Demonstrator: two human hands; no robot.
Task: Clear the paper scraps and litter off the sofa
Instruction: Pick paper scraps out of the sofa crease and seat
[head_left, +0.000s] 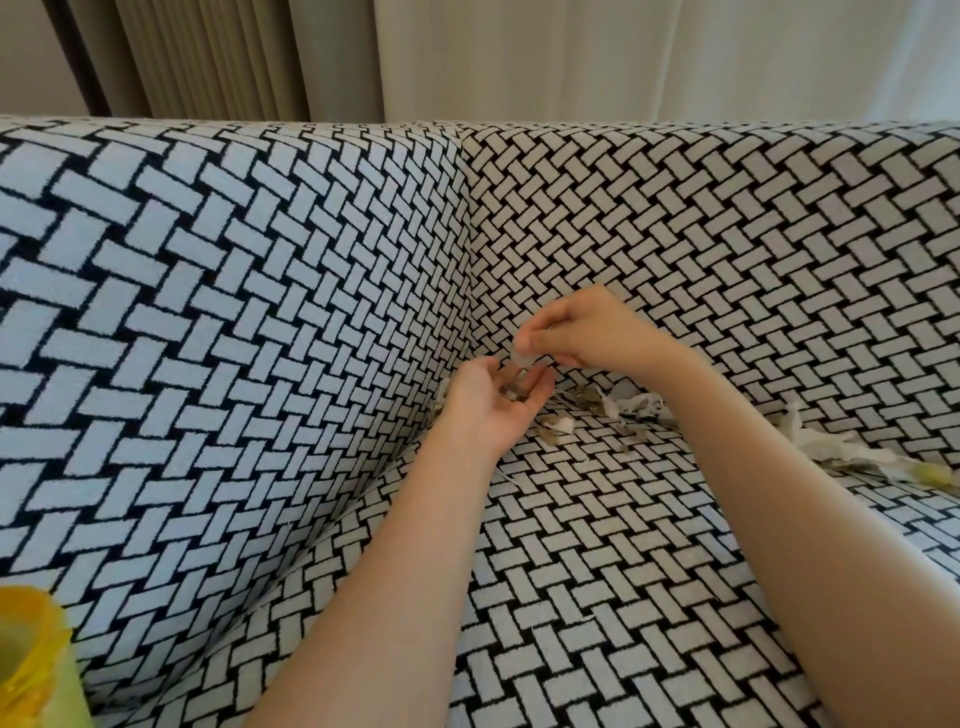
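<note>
A black-and-white woven-print sofa (260, 312) fills the frame, w/ pale curtains (623, 57) along the top and a yellow-green bag (31, 660) at lower left. At centre, the left hand (488, 410) cups gathered bits (511, 392), fingers curled round them; the right hand (597, 332) pinches a white scrap (522, 357) just above. More paper scraps (636, 405) lie along the seat crease, centre to right edge.

- Left hand (485, 408) cups small scraps (511, 393) at the sofa (208, 312) corner.
- Right hand (589, 332) pinches a white scrap (522, 357) just above.
- Torn paper (641, 405) lies on the seat nearby.
- Yellow bag (31, 660) sits at lower left.
</note>
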